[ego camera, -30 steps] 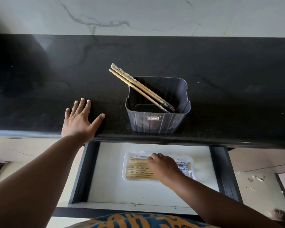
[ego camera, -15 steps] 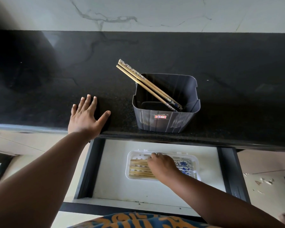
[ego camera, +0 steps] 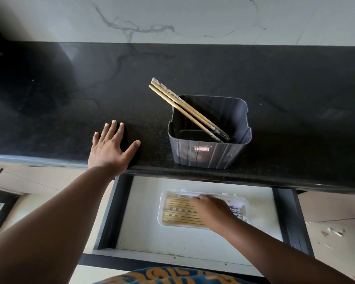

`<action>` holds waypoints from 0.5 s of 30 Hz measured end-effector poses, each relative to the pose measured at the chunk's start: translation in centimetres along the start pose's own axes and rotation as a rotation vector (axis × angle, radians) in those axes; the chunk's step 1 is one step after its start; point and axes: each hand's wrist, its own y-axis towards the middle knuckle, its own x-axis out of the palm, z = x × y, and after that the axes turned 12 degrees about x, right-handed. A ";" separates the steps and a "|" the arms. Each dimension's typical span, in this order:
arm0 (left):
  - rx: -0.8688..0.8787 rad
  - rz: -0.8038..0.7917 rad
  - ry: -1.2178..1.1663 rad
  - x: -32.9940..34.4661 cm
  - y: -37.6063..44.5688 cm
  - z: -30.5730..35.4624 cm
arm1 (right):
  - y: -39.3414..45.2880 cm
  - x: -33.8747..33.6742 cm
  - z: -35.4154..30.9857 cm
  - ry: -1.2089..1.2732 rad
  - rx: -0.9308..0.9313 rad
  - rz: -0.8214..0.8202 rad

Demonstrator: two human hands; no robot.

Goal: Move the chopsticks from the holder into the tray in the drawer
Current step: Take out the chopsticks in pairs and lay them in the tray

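A dark grey square holder [ego camera: 209, 154] stands on the black countertop [ego camera: 295, 119] near its front edge. Three chopsticks [ego camera: 184, 108] lean in it, their tops sticking out over the back left corner. Below, a white tray [ego camera: 162, 203] lies in the open drawer [ego camera: 152, 238], with several bamboo chopsticks [ego camera: 178, 214] lying side by side in it. My right hand [ego camera: 211, 210] lies palm down over the middle of those chopsticks, fingertips blurred, and what is under the palm is hidden. My left hand [ego camera: 109, 150] rests flat on the counter, fingers spread, left of the holder.
A white marble wall [ego camera: 172, 17] rises behind the counter. The drawer has dark side rails [ego camera: 287, 218] and a white floor around the tray. Pale cabinet fronts [ego camera: 29, 177] lie to the left, and a littered floor [ego camera: 332, 232] to the right.
My right hand has stayed over the tray, its fingers shifting slightly across the chopsticks. My left hand has not left the counter. The view has shifted a little.
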 end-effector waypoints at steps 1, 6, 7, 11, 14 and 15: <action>0.001 0.001 0.003 0.1 0.0 -0.1 | -0.5 -1.1 -0.2 0.126 0.015 -0.055; 0.005 -0.002 0.007 0.1 0.1 -0.2 | -4.6 -12.2 -1.7 0.604 -0.041 -0.265; 0.006 -0.003 0.007 0.1 0.1 -0.1 | -5.9 -14.8 -1.9 0.608 -0.117 -0.315; 0.008 -0.006 0.002 -0.2 0.0 0.1 | -9.4 -23.2 -2.5 0.815 -0.304 -0.202; 0.003 -0.015 -0.001 -0.4 0.0 0.2 | -7.7 -25.8 -2.5 0.904 -0.192 0.253; 0.004 -0.017 -0.004 -0.4 0.0 0.3 | -6.7 -26.1 -2.7 0.840 -0.126 0.387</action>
